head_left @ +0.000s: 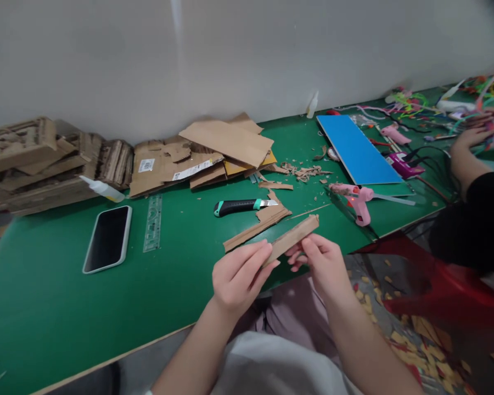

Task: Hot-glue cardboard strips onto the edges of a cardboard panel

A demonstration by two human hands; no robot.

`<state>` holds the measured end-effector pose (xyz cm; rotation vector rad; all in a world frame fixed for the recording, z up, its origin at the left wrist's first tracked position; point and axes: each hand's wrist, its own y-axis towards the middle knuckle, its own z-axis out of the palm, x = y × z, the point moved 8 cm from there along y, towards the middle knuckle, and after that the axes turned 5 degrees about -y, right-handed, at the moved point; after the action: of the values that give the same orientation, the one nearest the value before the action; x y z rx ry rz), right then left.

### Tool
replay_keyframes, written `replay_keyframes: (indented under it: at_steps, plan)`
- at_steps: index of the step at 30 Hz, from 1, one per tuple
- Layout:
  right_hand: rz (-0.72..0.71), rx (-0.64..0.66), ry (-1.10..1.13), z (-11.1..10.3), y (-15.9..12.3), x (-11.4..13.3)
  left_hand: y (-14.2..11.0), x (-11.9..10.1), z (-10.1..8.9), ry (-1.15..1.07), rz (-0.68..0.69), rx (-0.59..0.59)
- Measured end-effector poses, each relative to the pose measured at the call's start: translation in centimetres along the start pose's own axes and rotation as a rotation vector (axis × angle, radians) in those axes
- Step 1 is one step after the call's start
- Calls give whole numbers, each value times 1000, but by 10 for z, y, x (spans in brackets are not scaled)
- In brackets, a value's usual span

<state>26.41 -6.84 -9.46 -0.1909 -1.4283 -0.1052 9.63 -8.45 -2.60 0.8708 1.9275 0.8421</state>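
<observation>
Our left hand (233,274) and right hand (323,263) each have the grip closed on the strip (292,238), above the surface (181,296). Squeezing too hard could crease it; a careless reach past it could meet the knife's (239,206) bare blade (268,203).

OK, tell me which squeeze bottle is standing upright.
The upright bottle stands by the far end of the blue board; the tipped bottle lies just behind the phone.
</observation>
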Motion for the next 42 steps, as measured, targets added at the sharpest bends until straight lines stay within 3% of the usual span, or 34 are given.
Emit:
replay_keyframes:
  at_steps: [2,5,8,11,12,14,17,19,23,28,31,33,34,36,38,40,42]
  plan:
    - [37,-16,110,12,1,-3,-1,0,2,-15,7,32]
    - [-42,-138,152,8,1,8,-3,1,3,-31,13,19]
    - [-304,-347,-20,-18,-9,43,-5,3,3,-16,-5,-24]
    - [-657,-524,-396,-33,-30,95,-6,7,4,-29,-43,-60]
    - [-761,-505,-557,-28,-33,110,-6,8,4,-34,-54,-69]
    - [-963,-297,-887,-4,-35,126,-7,9,4,-24,-68,-78]
    - [-1218,14,-1074,22,-37,121,-7,11,3,9,-89,-83]
    - [-1280,127,-1103,29,-33,109,-8,12,2,16,-104,-87]
    - [-1260,165,-1115,31,-23,90,-9,13,0,22,-115,-95]
    - [-1146,125,-968,22,-21,96,-7,13,3,-24,-117,-82]
    - [-972,-219,-820,-18,-8,105,-7,19,6,-52,-173,-58]
    - [-800,-458,-761,-53,8,97,-7,23,10,-37,-207,-7]
    - [-689,-496,-752,-67,21,88,-7,24,11,-25,-219,13]
    - [-469,-398,-802,-81,53,60,-6,25,10,-9,-240,23]
    - [-348,-241,-956,-81,77,34,-5,25,7,-12,-257,-2]
    - [-348,-238,-1019,-86,84,23,-4,24,6,-15,-254,-23]
    - [-363,-329,-1060,-96,77,22,-4,23,7,-14,-242,-36]
